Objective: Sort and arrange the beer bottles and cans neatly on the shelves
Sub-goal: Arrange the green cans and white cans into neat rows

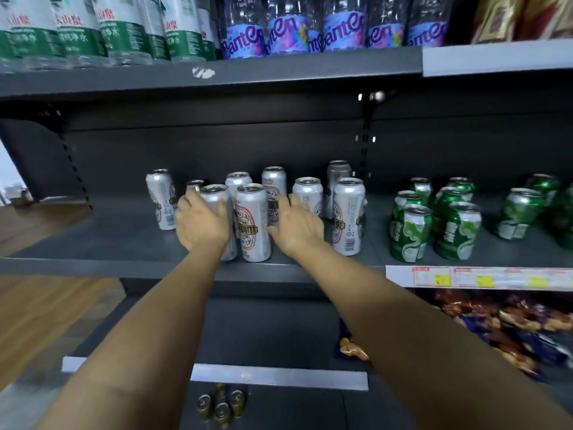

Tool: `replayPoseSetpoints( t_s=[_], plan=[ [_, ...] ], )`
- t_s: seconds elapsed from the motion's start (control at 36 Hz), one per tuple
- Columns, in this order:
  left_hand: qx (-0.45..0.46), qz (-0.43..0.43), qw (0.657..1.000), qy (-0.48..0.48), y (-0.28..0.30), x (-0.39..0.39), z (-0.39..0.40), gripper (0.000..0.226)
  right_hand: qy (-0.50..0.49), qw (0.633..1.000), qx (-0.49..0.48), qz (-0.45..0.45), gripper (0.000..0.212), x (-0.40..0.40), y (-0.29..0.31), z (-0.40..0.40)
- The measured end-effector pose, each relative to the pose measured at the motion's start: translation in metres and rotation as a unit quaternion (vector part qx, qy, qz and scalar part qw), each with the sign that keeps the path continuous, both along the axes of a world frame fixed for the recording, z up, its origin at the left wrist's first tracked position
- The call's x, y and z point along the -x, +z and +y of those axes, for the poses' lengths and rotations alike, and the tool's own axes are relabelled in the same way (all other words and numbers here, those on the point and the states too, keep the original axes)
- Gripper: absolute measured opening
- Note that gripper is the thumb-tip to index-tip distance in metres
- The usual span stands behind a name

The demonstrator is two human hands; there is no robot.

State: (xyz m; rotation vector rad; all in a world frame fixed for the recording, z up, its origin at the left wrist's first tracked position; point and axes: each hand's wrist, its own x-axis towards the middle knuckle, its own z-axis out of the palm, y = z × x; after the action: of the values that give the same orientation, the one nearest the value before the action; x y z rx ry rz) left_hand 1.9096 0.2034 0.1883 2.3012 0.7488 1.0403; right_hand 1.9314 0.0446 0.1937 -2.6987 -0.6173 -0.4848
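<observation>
We see the left hand point(201, 223) wrapped round a tall silver beer can point(217, 212) at the front of the dark grey metal shelf point(93, 240). Right hand point(297, 226) fingers spread, reaching among further silver cans point(348, 215); green cans point(434, 221) right.

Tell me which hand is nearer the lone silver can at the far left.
Left. The left hand sits just right of that can; the right hand is farther right, past the front cans.

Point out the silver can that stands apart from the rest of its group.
The leftmost silver can, alone left of the left hand; bare shelf surrounds it, while the others cluster together.
</observation>
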Motion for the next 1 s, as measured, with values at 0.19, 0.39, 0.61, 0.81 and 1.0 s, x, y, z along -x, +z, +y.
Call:
replayPoseSetpoints(
  t_s=[0.19,0.39,0.61,0.81,1.0],
  plan=[
    [-0.076,0.017,0.996,-0.031,-0.021,0.029,-0.067,0.042,-0.039,0.998,0.034,0.026,0.056,0.031,-0.027,-0.091],
    [-0.077,0.074,0.983,-0.148,-0.044,0.044,-0.205,0.042,-0.127,0.988,0.050,0.068,0.056,0.063,-0.049,-0.230],
    [-0.076,0.104,0.947,-0.294,-0.068,0.040,-0.375,0.046,-0.264,0.957,0.003,0.122,0.057,0.098,-0.063,-0.402],
    [-0.087,0.100,0.910,-0.394,-0.074,0.022,-0.513,0.045,-0.362,0.921,-0.018,0.140,0.058,0.108,-0.067,-0.526],
    [-0.070,0.077,0.883,-0.457,-0.071,-0.019,-0.627,0.042,-0.416,0.900,-0.034,0.124,0.053,0.081,-0.064,-0.622]
  ],
)
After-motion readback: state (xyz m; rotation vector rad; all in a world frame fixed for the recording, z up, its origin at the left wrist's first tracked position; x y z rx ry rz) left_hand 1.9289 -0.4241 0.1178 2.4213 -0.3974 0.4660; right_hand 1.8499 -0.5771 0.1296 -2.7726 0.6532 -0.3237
